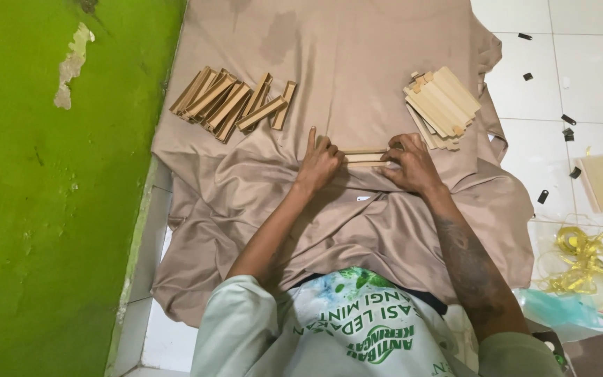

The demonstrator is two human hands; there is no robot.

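Beige cloth (pixel 357 63) over white tile, green wall (pixel 43 209) at 9 o'clock. My left hand (pixel 319 164) and right hand (pixel 413 164) pinched the thin wooden strips (pixel 364 157) by their ends, dead centre. Judged light, stiff, snappable; end grip best.

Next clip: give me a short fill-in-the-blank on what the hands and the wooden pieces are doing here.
1. Both hands, left hand and right hand, grip one wooden piece at its two ____.
2. Everything lies on a ____ cloth.
3. The loose row of wooden pieces lies nearer the ____ wall.
4. The flat stack of slats lies beyond the person's ____ hand.

Missing: ends; beige; green; right
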